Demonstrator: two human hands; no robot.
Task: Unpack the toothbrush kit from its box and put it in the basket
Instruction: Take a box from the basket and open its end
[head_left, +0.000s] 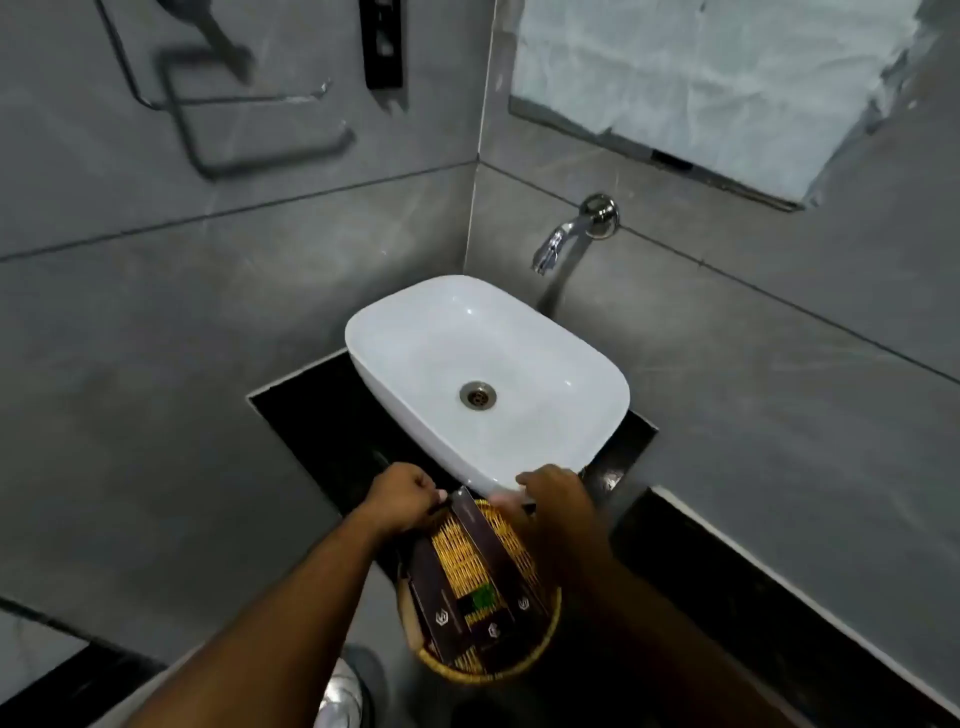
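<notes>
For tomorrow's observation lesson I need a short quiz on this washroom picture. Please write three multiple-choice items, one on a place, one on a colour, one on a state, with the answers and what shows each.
1. Where does the round woven yellow wicker basket sit?
A. Inside the basin
B. On the dark counter, on the near side of the basin
C. Hung on the wall rail

2. What colour is the rounded rectangular ceramic basin?
A. White
B. Black
C. Green

3. What is the state of the chrome wall tap?
A. Running hard
B. Dripping into a cup
C. No water seen coming from it

Answers: 1 B, the basket lies just before the basin's near rim, under the left hand and right hand, with dark slim boxes in it. 2 A, the bowl is plain white. 3 C, no stream is visible and the basin looks dry.
</notes>
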